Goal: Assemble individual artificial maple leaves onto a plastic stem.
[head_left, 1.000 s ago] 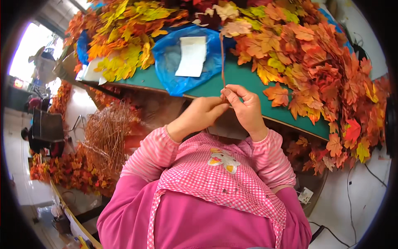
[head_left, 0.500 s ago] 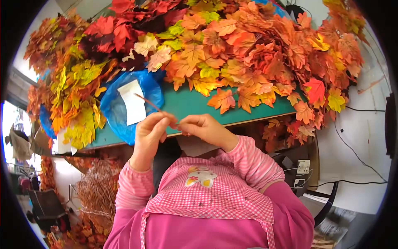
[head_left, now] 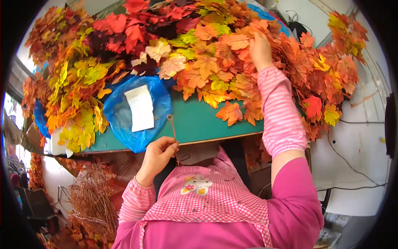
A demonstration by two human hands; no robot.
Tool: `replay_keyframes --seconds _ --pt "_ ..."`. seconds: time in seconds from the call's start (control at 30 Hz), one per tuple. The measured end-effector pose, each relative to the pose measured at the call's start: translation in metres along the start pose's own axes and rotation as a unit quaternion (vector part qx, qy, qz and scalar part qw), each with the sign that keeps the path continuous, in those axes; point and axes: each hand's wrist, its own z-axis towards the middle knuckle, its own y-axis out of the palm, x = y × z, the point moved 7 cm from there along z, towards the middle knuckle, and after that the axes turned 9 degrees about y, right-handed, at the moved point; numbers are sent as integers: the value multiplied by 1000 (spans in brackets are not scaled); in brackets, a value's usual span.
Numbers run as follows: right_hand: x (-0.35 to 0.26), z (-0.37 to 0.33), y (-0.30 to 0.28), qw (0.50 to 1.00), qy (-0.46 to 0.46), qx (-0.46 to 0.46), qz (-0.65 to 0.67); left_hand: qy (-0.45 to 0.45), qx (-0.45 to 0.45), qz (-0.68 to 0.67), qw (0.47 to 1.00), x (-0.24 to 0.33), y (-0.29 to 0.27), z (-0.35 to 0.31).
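Observation:
Near the table's front edge, my left hand (head_left: 156,158) pinches a thin brown wire stem (head_left: 173,129) between thumb and fingers. The stem stands roughly upright, with a small loop at its top end, and its lower part hangs below the hand. My right hand (head_left: 261,52) is stretched far forward onto a heap of orange artificial maple leaves (head_left: 236,41). Its fingertips are among the leaves, touching them; whether they grip one is hidden.
A blue plastic bag (head_left: 118,112) with a white paper slip (head_left: 140,110) lies on the green tabletop (head_left: 195,120). Red leaves (head_left: 132,33) and yellow-green leaves (head_left: 85,74) are heaped to the left. A bundle of brown stems (head_left: 93,195) stands below left. Black cables (head_left: 352,166) run at right.
My hands were together over the table edge, with the stem at my left fingers. My right hand has moved away, forward and right to the orange leaves; my left hand has lowered with the stem.

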Motion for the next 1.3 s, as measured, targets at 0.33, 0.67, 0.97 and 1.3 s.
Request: replay_keyframes --seconds 0.33,0.67,0.97,1.3 --pt "9 9 13 985 -53 -151 -64 29 23 -28 999 -1 -14 -1" --pt "8 32 -11 881 146 -180 413 45 -20 -18 999 9 2 1" --pt "-37 -6 -29 784 193 -213 551 64 53 28 996 11 -2 14" --pt "-177 -210 -72 790 -164 -439 395 73 187 -144 969 6 -22 24"
